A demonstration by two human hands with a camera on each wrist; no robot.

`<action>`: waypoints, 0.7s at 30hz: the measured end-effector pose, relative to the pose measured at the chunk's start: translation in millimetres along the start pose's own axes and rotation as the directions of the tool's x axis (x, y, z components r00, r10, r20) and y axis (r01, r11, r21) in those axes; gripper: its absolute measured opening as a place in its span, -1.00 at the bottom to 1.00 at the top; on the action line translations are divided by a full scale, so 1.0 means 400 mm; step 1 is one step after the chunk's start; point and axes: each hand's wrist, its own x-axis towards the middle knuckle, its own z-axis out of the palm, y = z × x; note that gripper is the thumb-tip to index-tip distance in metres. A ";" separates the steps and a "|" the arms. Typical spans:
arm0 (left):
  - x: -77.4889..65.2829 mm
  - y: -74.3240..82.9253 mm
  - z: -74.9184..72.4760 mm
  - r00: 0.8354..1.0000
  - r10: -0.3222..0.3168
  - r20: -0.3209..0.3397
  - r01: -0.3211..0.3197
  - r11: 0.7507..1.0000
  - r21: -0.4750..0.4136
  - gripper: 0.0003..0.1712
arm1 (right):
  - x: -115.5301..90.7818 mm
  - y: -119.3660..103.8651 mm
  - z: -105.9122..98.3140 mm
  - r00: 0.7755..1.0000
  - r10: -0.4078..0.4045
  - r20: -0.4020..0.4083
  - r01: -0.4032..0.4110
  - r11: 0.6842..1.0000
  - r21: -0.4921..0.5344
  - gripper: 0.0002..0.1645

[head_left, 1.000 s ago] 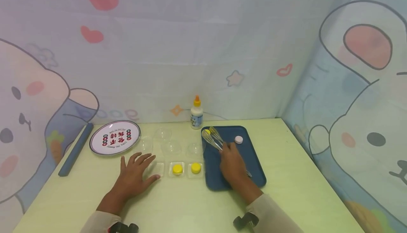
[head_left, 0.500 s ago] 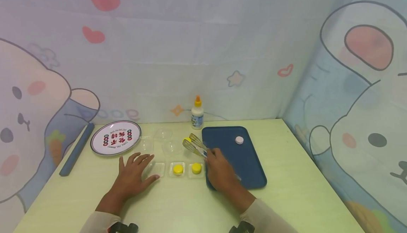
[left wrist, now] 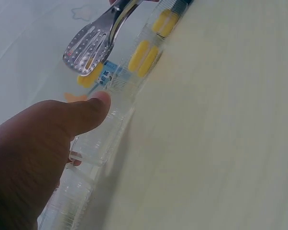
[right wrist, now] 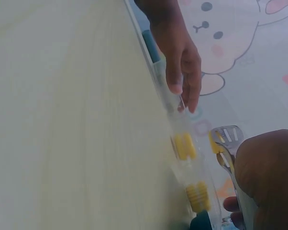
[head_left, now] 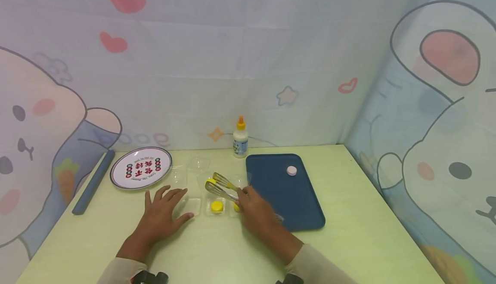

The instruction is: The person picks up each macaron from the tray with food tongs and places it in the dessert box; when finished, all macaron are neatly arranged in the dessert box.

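My right hand [head_left: 255,213] grips metal food tongs [head_left: 226,193], their slotted heads pointing left. Between the heads is a yellow macaron [head_left: 210,182], held above the row of clear plastic boxes; the left wrist view shows it behind one slotted head [left wrist: 89,50]. My left hand [head_left: 162,213] lies with spread fingers around an open clear box [head_left: 193,206], thumb at its near side. To its right, a yellow macaron [head_left: 217,207] sits in a second box. Another yellow macaron [head_left: 236,207] in a third box is partly hidden by my right hand.
A pale pink macaron [head_left: 292,171] lies on the dark blue tray [head_left: 283,198] at right. Clear lids [head_left: 199,163] stand behind the boxes. A white plate [head_left: 141,183] with red characters, a blue bar [head_left: 93,183] and a glue bottle [head_left: 240,142] are farther back.
My right hand has carried the tongs and yellow macaron left, from over the blue tray to above the clear boxes. My left hand has stayed by its box.
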 end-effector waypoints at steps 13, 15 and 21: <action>0.000 -0.003 0.004 1.000 0.006 -0.019 -0.006 1.000 -0.004 -0.16 | 0.014 -0.059 0.011 0.995 -0.095 0.007 0.095 0.995 -0.026 -0.60; 0.000 -0.004 0.005 1.000 0.003 -0.020 -0.003 1.000 -0.003 -0.15 | 0.016 -0.066 0.014 0.994 -0.105 0.013 0.105 0.993 -0.044 -0.60; 0.003 -0.004 0.007 1.000 -0.006 -0.019 0.006 1.000 0.011 -0.13 | 0.021 -0.077 0.018 0.992 -0.124 0.037 0.127 0.988 -0.092 -0.58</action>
